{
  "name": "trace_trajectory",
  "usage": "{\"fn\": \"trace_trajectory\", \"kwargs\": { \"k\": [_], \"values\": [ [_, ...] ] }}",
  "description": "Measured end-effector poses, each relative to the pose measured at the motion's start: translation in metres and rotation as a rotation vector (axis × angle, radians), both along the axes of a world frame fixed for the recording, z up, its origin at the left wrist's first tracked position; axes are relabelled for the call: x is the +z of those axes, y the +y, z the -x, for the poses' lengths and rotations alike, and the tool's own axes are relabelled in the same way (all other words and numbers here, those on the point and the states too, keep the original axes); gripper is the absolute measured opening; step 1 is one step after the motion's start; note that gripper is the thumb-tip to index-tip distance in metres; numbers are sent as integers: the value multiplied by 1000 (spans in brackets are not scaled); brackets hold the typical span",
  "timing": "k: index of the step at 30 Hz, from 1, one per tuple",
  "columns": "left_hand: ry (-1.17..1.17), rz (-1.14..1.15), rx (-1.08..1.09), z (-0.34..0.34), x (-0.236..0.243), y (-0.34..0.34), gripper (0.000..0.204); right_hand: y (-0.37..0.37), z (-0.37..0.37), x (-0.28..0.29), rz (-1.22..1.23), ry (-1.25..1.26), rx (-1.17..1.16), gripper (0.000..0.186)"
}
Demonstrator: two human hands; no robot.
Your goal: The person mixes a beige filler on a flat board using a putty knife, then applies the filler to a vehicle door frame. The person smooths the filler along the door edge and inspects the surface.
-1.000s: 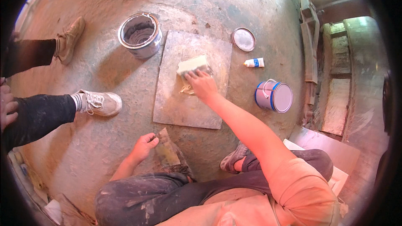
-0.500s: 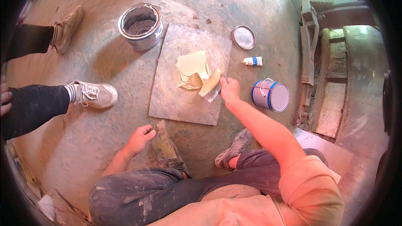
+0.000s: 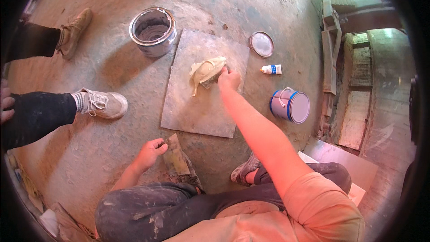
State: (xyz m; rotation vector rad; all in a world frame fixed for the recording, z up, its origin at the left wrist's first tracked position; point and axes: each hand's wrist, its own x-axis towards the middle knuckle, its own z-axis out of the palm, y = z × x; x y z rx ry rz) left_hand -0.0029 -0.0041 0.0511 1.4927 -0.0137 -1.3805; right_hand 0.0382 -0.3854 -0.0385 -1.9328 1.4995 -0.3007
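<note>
On the square grey board [image 3: 201, 112] lies a mound of cream-coloured putty [image 3: 205, 72], folded up at its right side. My right hand [image 3: 230, 80] is closed round a putty knife [image 3: 209, 82], whose blade presses into the lower right of the mound. The fist hides most of its handle. My left hand [image 3: 151, 153] is low at the left, below the board, its fingers pinched at the edge of a flat, putty-stained scraper [image 3: 176, 156]. The scraper's lower end meets a dark shape beside my leg, and its handle cannot be made out.
An open metal can [image 3: 154, 36] stands beyond the board's left corner. To the right are a round lid [image 3: 261, 44], a small white tube [image 3: 271, 69] and a tipped-over lidded can [image 3: 290, 105]. Another person's shoes [image 3: 107, 104] are on the left.
My right hand has moved left and away from me with the putty knife, and the near part of the putty is now folded onto the mound. The left hand has barely moved.
</note>
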Motion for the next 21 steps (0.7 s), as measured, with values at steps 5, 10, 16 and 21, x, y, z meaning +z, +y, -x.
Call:
{"fn": "trace_trajectory", "kwargs": {
  "k": [5, 10, 16, 21],
  "values": [
    [39, 38, 58, 7, -17, 8, 23, -10, 2, 64, 349, -53, 550, 20],
    [29, 45, 52, 5, -13, 6, 23, 6, -14, 62, 431, 117, 903, 27],
    [-6, 36, 57, 5, -13, 9, 22, 40, 46, 3, 817, -71, 1159, 34],
    [-5, 18, 55, 7, -25, 10, 21, 31, 71, 54, 625, -40, 1358, 20]
  ]
}}
